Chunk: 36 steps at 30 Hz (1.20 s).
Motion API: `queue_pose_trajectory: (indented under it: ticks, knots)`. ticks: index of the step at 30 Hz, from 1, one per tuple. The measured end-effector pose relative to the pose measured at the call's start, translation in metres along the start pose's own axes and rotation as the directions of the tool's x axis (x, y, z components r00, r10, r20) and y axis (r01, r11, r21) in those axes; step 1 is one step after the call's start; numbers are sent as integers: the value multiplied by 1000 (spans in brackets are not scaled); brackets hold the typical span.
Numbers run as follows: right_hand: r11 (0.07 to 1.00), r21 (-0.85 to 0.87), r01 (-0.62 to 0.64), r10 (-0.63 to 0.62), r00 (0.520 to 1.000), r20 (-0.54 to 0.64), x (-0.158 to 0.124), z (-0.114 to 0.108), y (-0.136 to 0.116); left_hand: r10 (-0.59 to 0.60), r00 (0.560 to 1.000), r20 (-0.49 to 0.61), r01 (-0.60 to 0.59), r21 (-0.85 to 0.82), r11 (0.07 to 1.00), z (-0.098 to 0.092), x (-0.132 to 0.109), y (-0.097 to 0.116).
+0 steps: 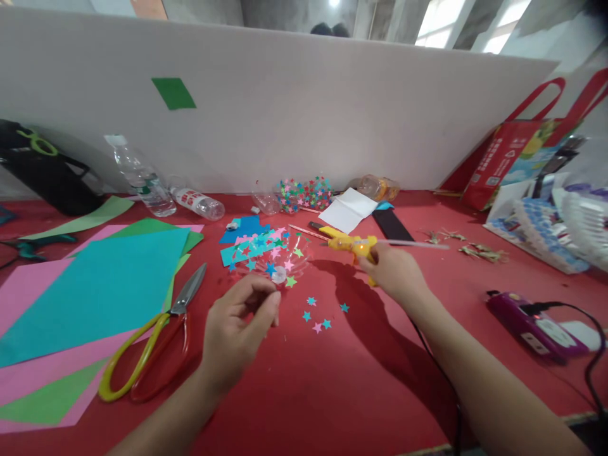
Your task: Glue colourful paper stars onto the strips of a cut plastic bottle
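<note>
My right hand (394, 272) is wrapped round a yellow hot glue gun (354, 245), its nozzle facing left and a long clear glue stick (413, 243) jutting out the back. My left hand (242, 320) is closed, thumb and forefinger pinched together; whatever they hold, if anything, is too small to make out. Just beyond it lies a clear flared plastic piece (279, 274), apparently cut from a bottle, with coloured paper stars about it. Several loose stars (326, 324) are scattered on the red table (304, 392) between my hands.
Scissors (183, 297) and coloured paper sheets (109, 278) lie left. Plastic bottles (199, 201), a star-covered clear piece (304, 193) and white paper (348, 209) are along the back board. At right are a purple power strip (536, 329), a black cord (434, 354) and bags (503, 158).
</note>
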State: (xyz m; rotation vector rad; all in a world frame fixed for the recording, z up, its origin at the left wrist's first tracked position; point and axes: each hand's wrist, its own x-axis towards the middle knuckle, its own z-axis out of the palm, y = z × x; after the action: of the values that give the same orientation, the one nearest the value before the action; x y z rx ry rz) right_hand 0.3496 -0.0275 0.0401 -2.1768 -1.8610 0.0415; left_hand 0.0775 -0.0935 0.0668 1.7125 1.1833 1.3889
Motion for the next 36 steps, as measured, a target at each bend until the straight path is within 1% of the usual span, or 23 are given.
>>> queue_pose_trajectory:
  ticks: [1,2,3,4,5,6,7,8,9,10,11,12,13,16,18,21,23,29,33,36]
  knots:
    - [988,155,-5,21,994,-103,0,-6,1,-13,999,-39,13,4,1000,-2,1,-1]
    - [937,348,19,50,981,-190,-1,-12,0,-35,997,-67,36,9,999,-4,2,-2]
    - [833,549,59,83,970,-230,-4,-17,-3,-58,995,-86,59,12,998,-6,3,-3]
    - [684,724,94,87,974,-209,-8,-22,-7,-79,992,-95,81,16,997,-6,3,-5]
    - [529,843,97,40,990,-138,-13,-26,-13,-94,991,-94,96,21,995,-7,4,-6]
    - [397,915,65,-32,998,-57,-20,-29,-19,-96,991,-91,99,30,995,-7,4,-7]
    - [303,953,2,-119,992,35,-27,-31,-24,-87,992,-86,91,41,995,-6,4,-8]
    - [235,970,-68,-193,974,115,-34,-31,-30,-72,994,-84,76,52,996,-6,4,-9]
    - [189,974,-128,-272,946,177,-40,-31,-35,-58,995,-86,63,64,996,-6,4,-9]
    - [174,969,-176,-351,908,228,-46,-30,-39,-50,995,-88,57,74,996,-6,5,-9]
    - [181,962,-205,-412,872,263,-51,-28,-42,-49,995,-92,57,78,995,-5,5,-9]
    - [193,958,-211,-447,851,277,-55,-27,-44,-59,994,-95,67,79,995,-5,5,-9]
    - [213,956,-203,-461,841,281,-58,-26,-45,-75,993,-95,83,77,994,-5,5,-9]
    - [291,948,-128,-445,859,253,-66,-26,-49,-109,990,-89,116,81,990,-5,6,-10]
    - [342,939,-21,-462,867,187,-70,-29,-52,-107,991,-85,115,97,989,-5,6,-11]
    - [413,891,189,-511,858,55,-75,-33,-57,-87,993,-84,99,144,985,-5,5,-12]
    - [461,849,258,-523,852,25,-77,-33,-60,-62,994,-86,78,195,978,-5,4,-13]
    - [508,803,312,-514,858,-8,-78,-28,-61,-17,996,-84,42,305,951,-4,2,-12]
    - [531,776,340,-534,845,-5,-79,-29,-62,-10,996,-85,37,330,943,-4,3,-10]
    - [552,760,343,-522,853,-5,-79,-29,-62,6,997,-83,22,338,941,-4,3,-9]
